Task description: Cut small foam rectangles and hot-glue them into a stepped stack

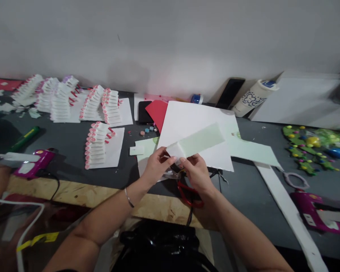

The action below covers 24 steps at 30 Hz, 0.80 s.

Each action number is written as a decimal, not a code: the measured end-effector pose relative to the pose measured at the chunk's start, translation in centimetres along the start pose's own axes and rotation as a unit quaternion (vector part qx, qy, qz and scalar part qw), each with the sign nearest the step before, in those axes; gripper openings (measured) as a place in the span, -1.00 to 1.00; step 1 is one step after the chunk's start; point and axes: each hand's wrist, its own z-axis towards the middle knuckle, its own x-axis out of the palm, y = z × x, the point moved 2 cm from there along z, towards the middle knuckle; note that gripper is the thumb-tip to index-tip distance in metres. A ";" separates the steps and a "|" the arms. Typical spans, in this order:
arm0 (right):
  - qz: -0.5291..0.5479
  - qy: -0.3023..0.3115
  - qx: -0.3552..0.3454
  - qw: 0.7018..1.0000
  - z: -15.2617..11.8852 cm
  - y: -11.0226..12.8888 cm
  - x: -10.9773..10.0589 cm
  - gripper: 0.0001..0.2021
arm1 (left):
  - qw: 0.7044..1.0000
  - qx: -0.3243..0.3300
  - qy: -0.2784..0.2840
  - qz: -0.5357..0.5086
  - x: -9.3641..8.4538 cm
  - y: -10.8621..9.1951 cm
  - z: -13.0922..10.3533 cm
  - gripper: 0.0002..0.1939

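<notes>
My left hand [155, 166] pinches the near left end of a pale green paper strip [204, 139], where a white flap is folded over. My right hand [197, 172] grips the same end from the other side, its thumb on the flap. The strip's free end slants up to the right above a large white sheet [189, 117]. Just under my hands lie red-handled scissors [188, 196], partly hidden by my right hand. Pale green paper [252, 151] sticks out to the right of the white sheet, and another pale green piece [143, 160] shows on its left.
Fanned stacks of white pieces with pink ends [98, 145] stand on the left. A purple glue gun [35, 164] lies at far left, another purple device [311, 211] at far right. Behind are a red sheet [158, 113], a phone [231, 92] and a tumbler [253, 98].
</notes>
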 end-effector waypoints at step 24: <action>-0.688 0.230 -0.201 0.658 -4.4 1.6 -5.2 -0.73 | 0.900 -0.208 -0.104 -0.370 -3.8 -1.7 2.8 -0.87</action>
